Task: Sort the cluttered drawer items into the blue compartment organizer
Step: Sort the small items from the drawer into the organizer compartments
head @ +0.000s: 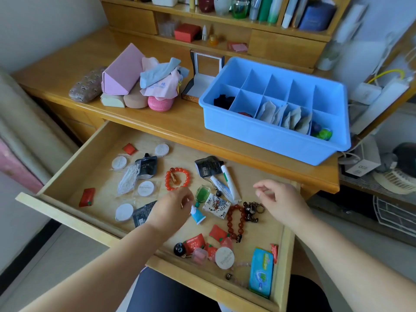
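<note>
The open wooden drawer (pixel 67 212) holds several scattered small items. Among them are an orange bead bracelet (pixel 186 176), a dark red bracelet (pixel 242 221), a green charm (pixel 202 194), a small teal tube (pixel 198 216), white tubes (pixel 229 181), black sachets (pixel 147 165), round white discs (pixel 145 188) and a blue wipes pack (pixel 261 271). The blue compartment organizer (pixel 270 136) stands on the desk behind, with paper sachets and small things in its front row. My left hand (pixel 171 210) hovers with loosely curled fingers beside the green charm. My right hand (pixel 276 199) hangs relaxed over the drawer's right side, holding nothing.
On the desk to the left lie glasses cases (pixel 121 73), a heap of cleaning cloths (pixel 159 75) and an open gift box (pixel 202 77). A wooden shelf (pixel 225 23) with bottles and books stands behind. Cables and a fan sit to the right of the desk.
</note>
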The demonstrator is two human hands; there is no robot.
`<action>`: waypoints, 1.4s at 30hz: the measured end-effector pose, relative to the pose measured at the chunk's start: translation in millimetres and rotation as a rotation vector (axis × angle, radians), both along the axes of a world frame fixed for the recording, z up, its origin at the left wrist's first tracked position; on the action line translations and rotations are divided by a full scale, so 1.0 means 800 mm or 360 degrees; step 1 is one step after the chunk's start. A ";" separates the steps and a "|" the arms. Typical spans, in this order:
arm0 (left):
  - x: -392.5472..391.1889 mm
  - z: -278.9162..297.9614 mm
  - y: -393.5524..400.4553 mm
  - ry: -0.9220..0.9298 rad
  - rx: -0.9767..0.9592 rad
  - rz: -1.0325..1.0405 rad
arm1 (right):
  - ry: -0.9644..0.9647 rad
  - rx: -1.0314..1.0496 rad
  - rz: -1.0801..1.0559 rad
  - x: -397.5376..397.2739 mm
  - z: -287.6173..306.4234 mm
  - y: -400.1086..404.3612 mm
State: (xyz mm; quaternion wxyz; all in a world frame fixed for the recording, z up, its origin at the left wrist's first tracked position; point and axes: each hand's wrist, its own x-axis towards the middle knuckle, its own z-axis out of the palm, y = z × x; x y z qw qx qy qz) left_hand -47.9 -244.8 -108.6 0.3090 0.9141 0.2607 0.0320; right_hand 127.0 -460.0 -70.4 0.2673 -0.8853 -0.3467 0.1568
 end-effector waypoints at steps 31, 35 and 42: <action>0.014 0.025 -0.060 0.0591 -0.0116 -0.0706 | 0.0751 0.0024 0.0214 -0.106 -0.034 0.006; 0.044 0.071 -0.066 -0.0105 -0.0771 -0.0336 | 0.0859 0.0459 -0.0145 -0.082 0.013 0.012; 0.110 0.149 -0.030 -0.0995 -0.0956 0.0100 | -0.0570 0.0880 -0.0737 0.064 0.164 -0.015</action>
